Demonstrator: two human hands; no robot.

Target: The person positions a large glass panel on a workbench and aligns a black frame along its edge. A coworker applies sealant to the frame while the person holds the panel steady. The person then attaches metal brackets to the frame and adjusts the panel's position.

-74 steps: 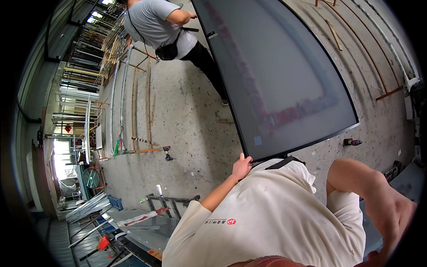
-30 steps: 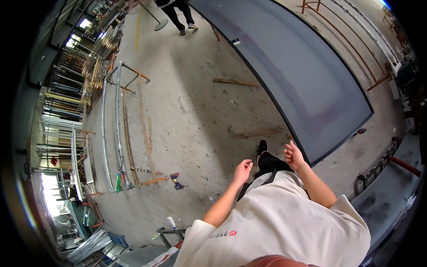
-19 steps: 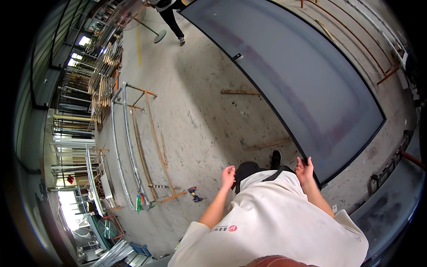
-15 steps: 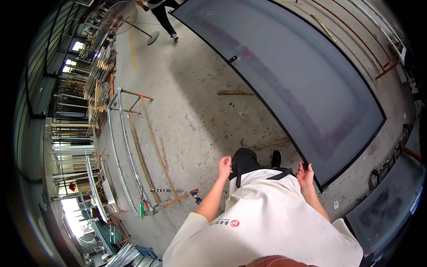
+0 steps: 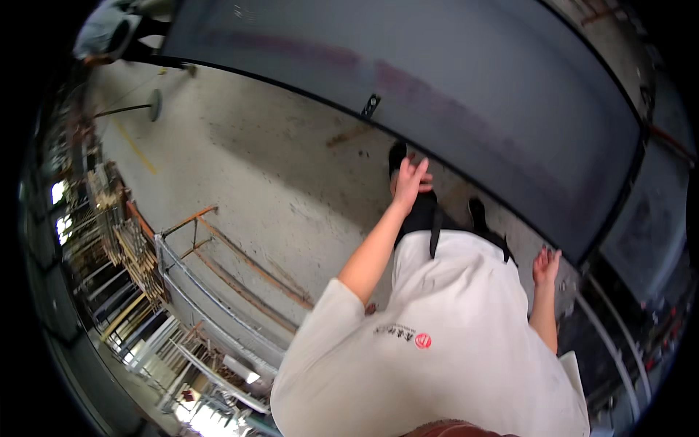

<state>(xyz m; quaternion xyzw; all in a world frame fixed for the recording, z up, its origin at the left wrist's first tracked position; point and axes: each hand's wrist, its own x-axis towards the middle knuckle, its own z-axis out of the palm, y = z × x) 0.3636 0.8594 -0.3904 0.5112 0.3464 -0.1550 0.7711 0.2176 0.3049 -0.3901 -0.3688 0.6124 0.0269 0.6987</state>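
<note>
A large flat grey panel (image 5: 480, 95) with a black rim and a faint reddish band stretches across the far side, raised above the floor. My left hand (image 5: 413, 182) is at its near edge, fingers spread and empty. Close to the panel's near right corner is my right hand (image 5: 545, 268), with its fingers apart and slightly curled. Whether its fingertips touch the rim, I cannot tell. On the panel's near edge, ahead of my left hand, sits a small black piece with light marks (image 5: 371, 105).
At the far left a person (image 5: 109, 36) in a light top and dark trousers stands by the panel's corner. Left of me is a low metal pipe rack (image 5: 218, 280). Stacked lengths of bar (image 5: 135, 247) line the left side. A round stand base (image 5: 155, 105) stands on the floor.
My view has turned, and the panel now lies more crosswise in front of me. My left hand has reached forward to its edge and its fingers have spread. The other person appears beside the far-left corner.
</note>
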